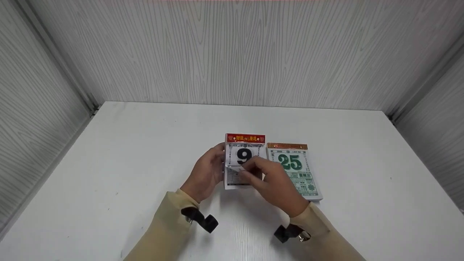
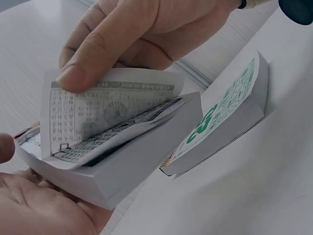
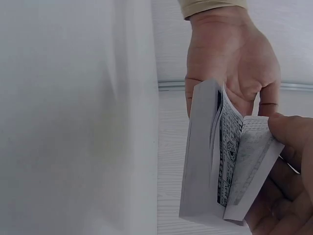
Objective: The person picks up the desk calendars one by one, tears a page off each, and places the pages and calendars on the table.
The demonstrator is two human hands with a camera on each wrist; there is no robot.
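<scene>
The right hand (image 1: 277,183) pinches the lower edge of the top page (image 2: 112,110) of a thick tear-off calendar (image 1: 243,161), thumb and forefinger curled on the paper, and holds that page curled up away from the block. The left hand (image 1: 207,173) cups the calendar's left side, fingers bent behind it and the thumb (image 2: 6,147) at its front edge, so the block sits tilted up in the palm rather than flat.

The calendar is a chunky white pad of thin sheets. Its top page shows a large black 9, with fine black print below and a red and gold header strip along the top. The lifted page has small printed tables on its face.

The calendar is held between the two grips, near the middle of the white surface (image 1: 119,163), slightly toward the near edge.

Just beside it on the right lies a second calendar (image 1: 295,170), flat on the surface, showing a green 25 under an orange header strip. The right hand reaches over its lower left corner. Both sleeves (image 1: 165,224) are tan.
</scene>
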